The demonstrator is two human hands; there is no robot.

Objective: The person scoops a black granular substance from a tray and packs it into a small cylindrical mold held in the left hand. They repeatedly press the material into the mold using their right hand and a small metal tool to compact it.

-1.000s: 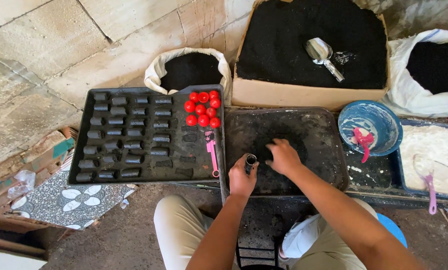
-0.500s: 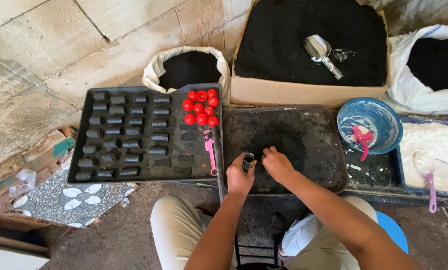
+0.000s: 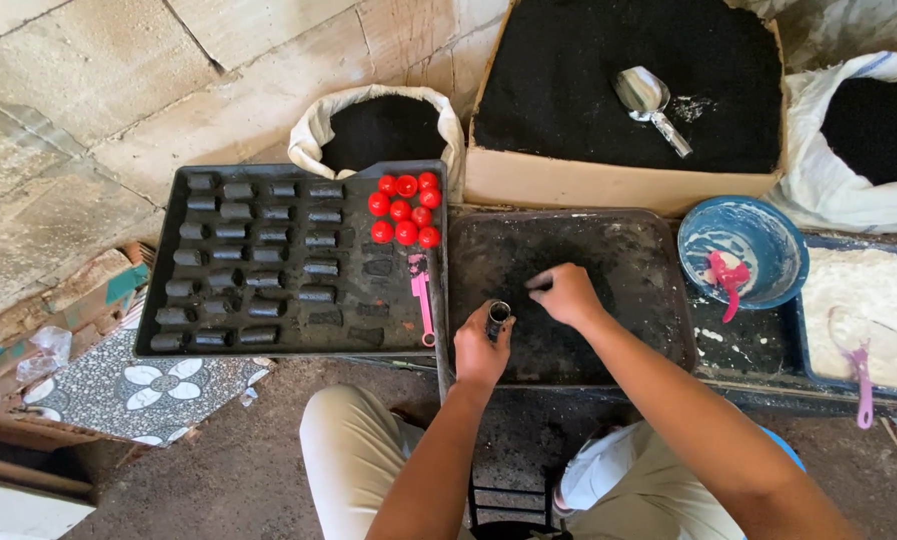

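Observation:
My left hand (image 3: pixel 480 348) grips a small black tube (image 3: pixel 497 318) upright at the near left edge of a dark metal tray (image 3: pixel 658 300) dusted with black powder. My right hand (image 3: pixel 566 293) rests on that tray just to the right of the tube, fingers pinched together in the powder. To the left lies a black tray (image 3: pixel 168 345) with several rows of short black cylinders (image 3: pixel 238 260), a cluster of red caps (image 3: pixel 405 208) and a pink tool (image 3: pixel 422 297).
A cardboard box of black powder (image 3: pixel 608 180) with a metal scoop (image 3: pixel 650 104) stands behind. Two white sacks of black powder (image 3: pixel 383 125) (image 3: pixel 863 140) flank it. A blue bowl (image 3: pixel 743 250) with a pink spoon and a tray of white powder (image 3: pixel 878 300) lie right.
My right hand has slid slightly left and nearer over the dark tray, staying pinched in the powder. The left hand keeps hold of the tube.

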